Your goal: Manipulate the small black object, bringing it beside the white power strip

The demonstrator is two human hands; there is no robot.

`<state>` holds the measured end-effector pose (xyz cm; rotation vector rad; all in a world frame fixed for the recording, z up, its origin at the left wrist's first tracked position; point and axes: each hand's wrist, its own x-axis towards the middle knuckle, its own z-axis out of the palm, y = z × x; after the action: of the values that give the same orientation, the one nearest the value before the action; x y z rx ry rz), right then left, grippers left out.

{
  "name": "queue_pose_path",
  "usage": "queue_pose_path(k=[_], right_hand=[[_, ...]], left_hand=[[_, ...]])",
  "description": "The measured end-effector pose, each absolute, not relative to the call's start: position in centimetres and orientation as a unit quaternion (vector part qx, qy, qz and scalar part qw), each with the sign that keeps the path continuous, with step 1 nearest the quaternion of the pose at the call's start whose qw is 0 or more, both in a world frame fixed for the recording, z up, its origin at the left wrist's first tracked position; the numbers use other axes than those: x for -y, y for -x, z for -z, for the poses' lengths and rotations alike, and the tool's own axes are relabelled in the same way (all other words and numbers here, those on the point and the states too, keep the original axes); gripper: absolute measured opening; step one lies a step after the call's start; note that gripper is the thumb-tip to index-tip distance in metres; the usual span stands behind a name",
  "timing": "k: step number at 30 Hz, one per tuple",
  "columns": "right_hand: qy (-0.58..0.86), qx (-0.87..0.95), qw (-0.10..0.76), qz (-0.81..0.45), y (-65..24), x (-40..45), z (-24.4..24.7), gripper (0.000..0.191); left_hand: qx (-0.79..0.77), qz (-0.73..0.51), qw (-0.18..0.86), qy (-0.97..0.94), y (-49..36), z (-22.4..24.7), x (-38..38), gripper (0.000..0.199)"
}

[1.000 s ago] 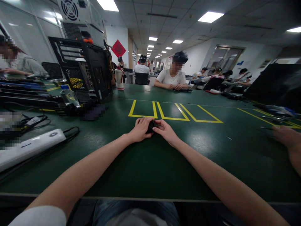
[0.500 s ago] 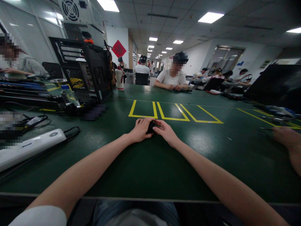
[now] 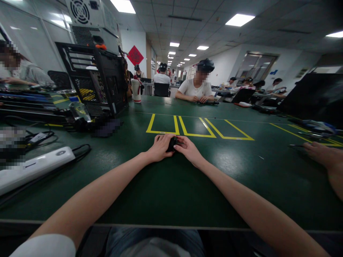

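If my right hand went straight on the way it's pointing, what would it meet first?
Your right hand would first meet the small black object, which it seems to touch; just beyond is your left hand, curled around it. Exact contact is hard to judge.

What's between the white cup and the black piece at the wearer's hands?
In the head view: the left of three adjacent yellow tape outlines on the green tabletop, then the left hand, partly covering the black piece.
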<state>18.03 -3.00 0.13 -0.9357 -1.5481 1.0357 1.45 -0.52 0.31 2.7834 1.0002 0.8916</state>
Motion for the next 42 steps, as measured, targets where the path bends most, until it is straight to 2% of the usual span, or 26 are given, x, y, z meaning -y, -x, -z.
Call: queue_pose_path(k=[12,18,28,34,42], right_hand=[[0.378,0.640,0.516,-0.426,-18.09,3.42,-0.12,0.026],[0.382,0.657,0.498,-0.418,-18.06,3.23,-0.25,0.037],[0.369,0.654,0.512,-0.418,-18.00,3.64,-0.26,0.022],[0.383,0.664,0.500,-0.402,-18.04,3.37,-0.26,0.035],[0.376,0.668,0.510,-0.390,-17.92,3.56,-0.09,0.030]], left_hand=[[-0.323,-0.290,0.028,-0.901,-1.42,-0.33,0.56,0.059],[-0.323,-0.290,0.028,-0.900,-1.51,-0.33,0.57,0.060],[-0.323,-0.282,0.038,-0.903,-1.32,-0.64,0.86,0.057],[-0.326,-0.286,0.030,-0.901,-1.50,-0.46,0.64,0.059],[-0.323,-0.291,0.037,-0.900,-1.46,-0.46,0.67,0.059]])
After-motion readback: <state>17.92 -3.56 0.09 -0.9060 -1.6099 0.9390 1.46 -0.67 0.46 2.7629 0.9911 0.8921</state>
